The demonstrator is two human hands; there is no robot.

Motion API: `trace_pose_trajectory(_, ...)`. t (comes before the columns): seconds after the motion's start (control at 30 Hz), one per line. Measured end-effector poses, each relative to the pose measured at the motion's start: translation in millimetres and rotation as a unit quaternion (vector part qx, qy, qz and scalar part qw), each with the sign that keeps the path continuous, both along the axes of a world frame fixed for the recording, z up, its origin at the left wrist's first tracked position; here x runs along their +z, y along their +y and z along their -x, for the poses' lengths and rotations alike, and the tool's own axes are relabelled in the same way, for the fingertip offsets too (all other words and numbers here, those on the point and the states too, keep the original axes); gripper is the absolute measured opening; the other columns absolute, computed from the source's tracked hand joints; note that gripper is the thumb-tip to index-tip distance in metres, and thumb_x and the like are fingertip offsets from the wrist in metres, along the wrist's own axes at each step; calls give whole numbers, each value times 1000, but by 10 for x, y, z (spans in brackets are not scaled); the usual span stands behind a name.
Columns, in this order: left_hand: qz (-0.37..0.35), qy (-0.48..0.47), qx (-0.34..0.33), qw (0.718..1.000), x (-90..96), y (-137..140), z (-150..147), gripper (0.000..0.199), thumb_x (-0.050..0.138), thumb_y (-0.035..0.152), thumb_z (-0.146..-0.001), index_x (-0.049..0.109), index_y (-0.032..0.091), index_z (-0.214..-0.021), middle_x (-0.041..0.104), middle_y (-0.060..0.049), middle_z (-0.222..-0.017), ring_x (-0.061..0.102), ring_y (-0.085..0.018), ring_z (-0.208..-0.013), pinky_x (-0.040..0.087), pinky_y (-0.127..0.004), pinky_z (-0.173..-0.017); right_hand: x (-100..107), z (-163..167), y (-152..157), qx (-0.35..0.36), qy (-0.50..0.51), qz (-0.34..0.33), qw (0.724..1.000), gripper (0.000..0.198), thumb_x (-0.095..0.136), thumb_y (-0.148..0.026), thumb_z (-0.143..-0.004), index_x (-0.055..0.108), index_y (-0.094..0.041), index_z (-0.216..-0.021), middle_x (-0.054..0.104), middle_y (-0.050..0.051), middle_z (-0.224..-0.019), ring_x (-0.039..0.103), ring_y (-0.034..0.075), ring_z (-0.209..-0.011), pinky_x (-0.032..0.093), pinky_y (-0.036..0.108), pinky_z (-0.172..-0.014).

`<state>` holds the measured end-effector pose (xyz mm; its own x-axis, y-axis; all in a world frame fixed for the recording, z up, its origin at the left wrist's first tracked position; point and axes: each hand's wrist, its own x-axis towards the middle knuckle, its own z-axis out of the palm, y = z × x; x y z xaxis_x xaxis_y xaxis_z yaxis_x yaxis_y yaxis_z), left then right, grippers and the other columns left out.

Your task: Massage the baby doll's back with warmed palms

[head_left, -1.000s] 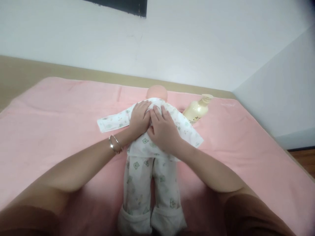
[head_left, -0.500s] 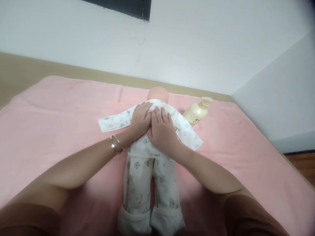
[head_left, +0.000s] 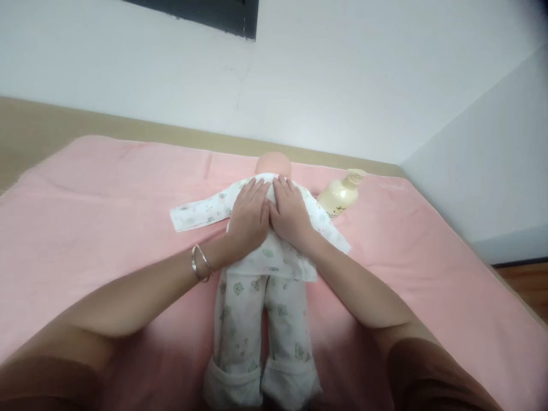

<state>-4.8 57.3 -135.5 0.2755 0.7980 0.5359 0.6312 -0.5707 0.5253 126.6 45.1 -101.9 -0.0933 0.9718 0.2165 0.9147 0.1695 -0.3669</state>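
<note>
A baby doll (head_left: pixel 268 260) lies face down on a pink sheet (head_left: pixel 128 177), dressed in a white printed top and matching trousers with turned-up cuffs. Its bald head points away from me, and its arms are spread to the sides inside the sleeves. My left hand (head_left: pixel 250 214), with silver bangles on the wrist, rests flat on the left of the doll's upper back. Beside it, my right hand (head_left: pixel 291 211) lies flat on the right of the back, fingers pointing towards the head. The thumbs of both hands meet or nearly meet along the middle.
A cream pump bottle (head_left: pixel 340 196) leans or lies by the doll's right sleeve. Behind the sheet runs a tan board edge (head_left: pixel 171 128), with a white wall beyond. A dark panel (head_left: pixel 214 14) shows at the top. Brown flooring (head_left: pixel 524 282) appears at the far right.
My right hand has shifted up the doll's back towards the head and slightly right. My left hand has turned a little, and both now lie more evenly side by side.
</note>
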Motion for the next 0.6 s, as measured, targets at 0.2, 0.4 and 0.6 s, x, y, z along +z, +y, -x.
trace_pose_trajectory(0.2, 110, -45, 9, 993, 70, 218, 46, 52, 27, 29, -100, 55, 11, -141, 57, -13, -150, 51, -23, -143, 36, -45, -128, -37, 129, -232, 11, -29, -20, 999, 60, 20, -31, -104, 38, -9, -158, 26, 11, -170, 18, 36, -160, 20, 62, -130)
trace_pose_trajectory(0.4, 138, -47, 5, 989, 123, 303, 62, 51, 31, 28, -97, 57, 11, -138, 58, -12, -149, 50, -24, -141, 36, -47, -127, -15, 221, -394, 46, -59, -34, 997, 60, 27, -25, -101, 38, -6, -157, 32, 11, -167, 20, 34, -160, 18, 62, -132)
trace_pose_trajectory(0.6, 123, -37, 0, 992, 185, 150, 39, 44, 36, 29, -96, 57, 13, -130, 62, -14, -138, 55, -28, -134, 42, -50, -121, 94, -25, -125, 118, -50, 21, 992, 71, 37, -22, -92, 28, -18, -162, 22, 0, -171, 13, 32, -162, 10, 66, -132)
